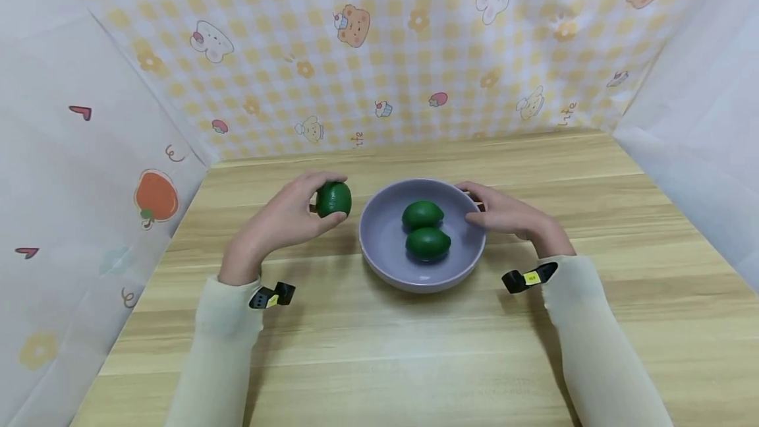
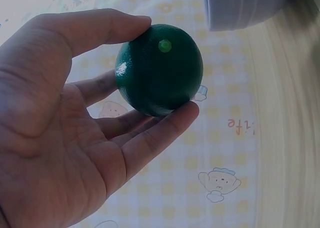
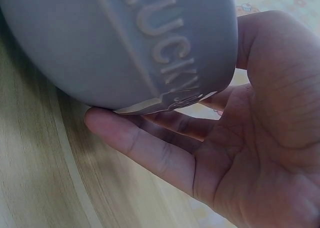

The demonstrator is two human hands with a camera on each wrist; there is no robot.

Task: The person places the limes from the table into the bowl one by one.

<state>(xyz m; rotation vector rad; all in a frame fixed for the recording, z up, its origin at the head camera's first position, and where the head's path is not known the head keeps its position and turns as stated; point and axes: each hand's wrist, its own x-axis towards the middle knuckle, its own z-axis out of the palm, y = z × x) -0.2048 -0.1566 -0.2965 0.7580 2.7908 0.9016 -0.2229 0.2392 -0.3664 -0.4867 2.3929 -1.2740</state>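
- I hold one lime [image 1: 333, 199] in my left hand [image 1: 284, 219], pinched between thumb and fingertips, lifted just left of the bowl [image 1: 385, 242] and apart from its rim.
- In the left wrist view the lime [image 2: 159, 70] sits out at my fingertips [image 2: 182, 115], with open palm behind it and the bowl's wall [image 2: 240, 8] close beyond.
- My right hand [image 1: 510, 216] cups the bowl's right side: thumb over the rim, straightish fingers [image 3: 135, 143] under the wall by the raised lettering.
- Two more limes [image 1: 423, 215] [image 1: 428, 243] lie touching in the middle of the bowl, with bare bowl floor around them.
- The bowl stands mid-table [image 1: 379, 348]; bare wood runs wide in front of it and to both sides, with a narrower strip behind.
- A patterned cloth backdrop [image 1: 379, 51] closes the far edge, and pale curtains [image 1: 71, 183] wall in the left and right edges.
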